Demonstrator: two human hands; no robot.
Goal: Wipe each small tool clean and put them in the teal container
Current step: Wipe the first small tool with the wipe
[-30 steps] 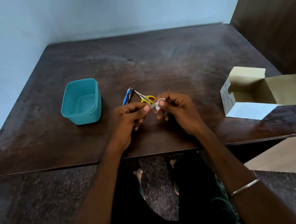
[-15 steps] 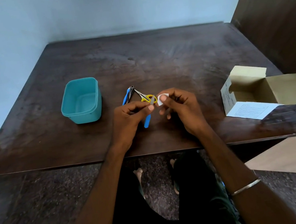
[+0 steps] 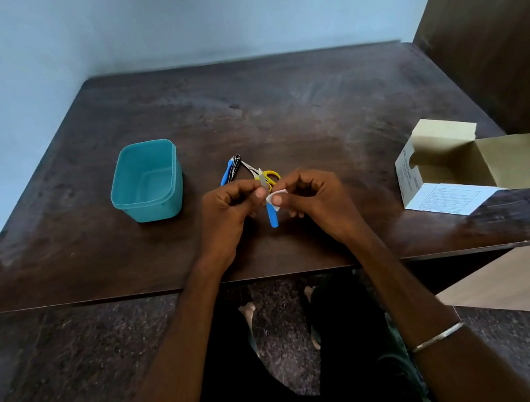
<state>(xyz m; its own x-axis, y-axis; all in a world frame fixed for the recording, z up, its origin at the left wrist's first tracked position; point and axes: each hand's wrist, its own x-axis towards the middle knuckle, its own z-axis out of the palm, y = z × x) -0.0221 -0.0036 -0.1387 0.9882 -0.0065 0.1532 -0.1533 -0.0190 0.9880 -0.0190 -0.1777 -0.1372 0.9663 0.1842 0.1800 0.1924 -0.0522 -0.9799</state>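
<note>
Tool turned upright since earlier; blue handle down, hands pinching.

On the table, the container lies left of the tools, the box far right.

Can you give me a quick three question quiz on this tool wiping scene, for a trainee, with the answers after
1. True or false: the teal container already holds a tool.
2. Which hand pinches the white wipe? A) left hand B) right hand C) neither
3. Fill in: the tool held upright between the hands has a ____ handle.

Key
1. False; it shows only its bare floor.
2. B; the right hand pinches the wipe against the tool, while the left hand grips the blue-handled tool.
3. Blue. The yellow-handled scissors and a blue and black tool lie on the table behind.
</note>
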